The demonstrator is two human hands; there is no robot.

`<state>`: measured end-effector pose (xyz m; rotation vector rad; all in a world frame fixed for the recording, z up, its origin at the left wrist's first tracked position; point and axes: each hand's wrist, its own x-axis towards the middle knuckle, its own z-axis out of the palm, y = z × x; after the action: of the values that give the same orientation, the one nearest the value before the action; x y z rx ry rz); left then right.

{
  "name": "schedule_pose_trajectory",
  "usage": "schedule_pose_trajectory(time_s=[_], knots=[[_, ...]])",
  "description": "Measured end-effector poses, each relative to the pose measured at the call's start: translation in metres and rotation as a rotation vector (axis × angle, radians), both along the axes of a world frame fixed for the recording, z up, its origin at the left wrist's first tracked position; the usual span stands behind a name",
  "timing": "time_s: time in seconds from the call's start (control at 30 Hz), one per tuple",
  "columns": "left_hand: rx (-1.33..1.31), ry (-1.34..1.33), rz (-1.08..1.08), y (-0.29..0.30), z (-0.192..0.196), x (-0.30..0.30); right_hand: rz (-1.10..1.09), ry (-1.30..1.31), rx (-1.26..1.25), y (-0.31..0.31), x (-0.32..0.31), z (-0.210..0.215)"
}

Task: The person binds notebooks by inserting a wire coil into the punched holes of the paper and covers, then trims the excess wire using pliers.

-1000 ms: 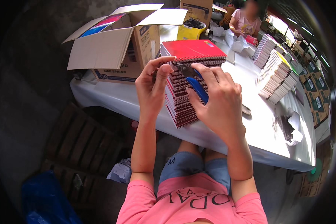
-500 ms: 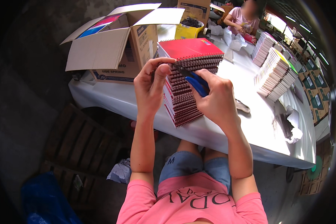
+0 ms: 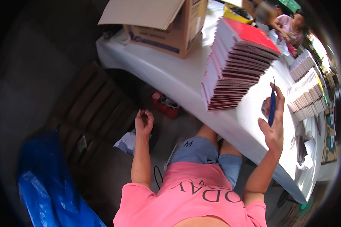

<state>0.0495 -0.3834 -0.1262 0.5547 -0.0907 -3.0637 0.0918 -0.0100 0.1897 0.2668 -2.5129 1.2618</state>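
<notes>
**A:** Head view, item one: right hand (image 3: 273, 126), raised over the table edge, fingers closed round a slim blue tool (image 3: 271, 106) with a dark pointed tip. The tool stands nearly upright, thumb on one side, fingertips on the other. Smooth, plastic-looking handle.

**B:** And the other hand?

**A:** Item two: left hand (image 3: 144, 122), lowered off the table to the person's left, over the floor. Fingers curled loosely inward; it holds nothing I can make out.

**B:** Nearest goods?

**A:** Item three: stack of spiral-bound notebooks (image 3: 236, 64), red glossy top cover, wire coils ribbing the side that faces the right hand, page edges pale and layered. The stack leans a little and sits on the white table (image 3: 178, 75), just left of the tool, not touching it.

**B:** Table surface?

**A:** Smooth, white, matte, rounded front edge.

**B:** Other entries?

**A:** Cardboard box (image 3: 166, 26), brown corrugated, flaps open, at the far left of the table. More rows of notebooks (image 3: 307, 90), pale covers, fanned on edge, to the right. A crumpled white wrapper (image 3: 305, 149) near them. Under the table, a small red object (image 3: 165, 106), unclear what kind. Dark wooden slatted pallet (image 3: 91, 109) on the floor, and a blue plastic sheet (image 3: 45, 185), wrinkled and shiny, at lower left.

**B:** Anyone else?

**A:** Another person (image 3: 288, 26) in pink at the far end of the table.
</notes>
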Motion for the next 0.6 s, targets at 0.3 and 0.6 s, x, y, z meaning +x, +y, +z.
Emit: schedule_pose_trajectory(time_s=[0.3, 0.6], knots=[[-0.341, -0.73, 0.115, -0.059, -0.128, 0.058, -0.124, -0.14, -0.304, 0.035, 0.013, -0.048], [-1.107, -0.451, 0.132, -0.04, -0.032, -0.013, -0.025, 0.172, 0.063, 0.004, 0.011, -0.037]])
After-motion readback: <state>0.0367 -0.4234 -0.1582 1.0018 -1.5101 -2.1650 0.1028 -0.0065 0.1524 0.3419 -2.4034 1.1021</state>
